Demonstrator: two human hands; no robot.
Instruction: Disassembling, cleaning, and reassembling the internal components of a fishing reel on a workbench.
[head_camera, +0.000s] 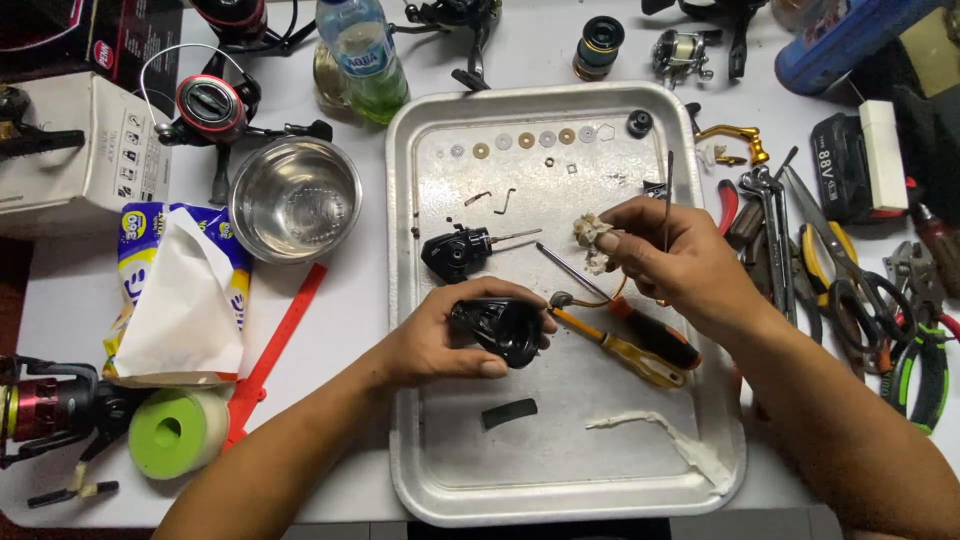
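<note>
— How are the two arms placed?

— Both forearms are bare and come in from the near edge, angling inward toward each other. The left arm enters from the lower left, the right from the lower right corner.

— And the left hand (455, 335)?

— Palm turned inward, fingers curled in a cupping grip, thumb lying along the near side with its nail showing.

— The right hand (665, 255)?

— It sits farther from the near edge than the left, back of the hand up, wrist bent slightly, thumb and fingertips (608, 240) pinched together and pointing left.

— Do the hands touch?

— No, they are near but apart.
</note>
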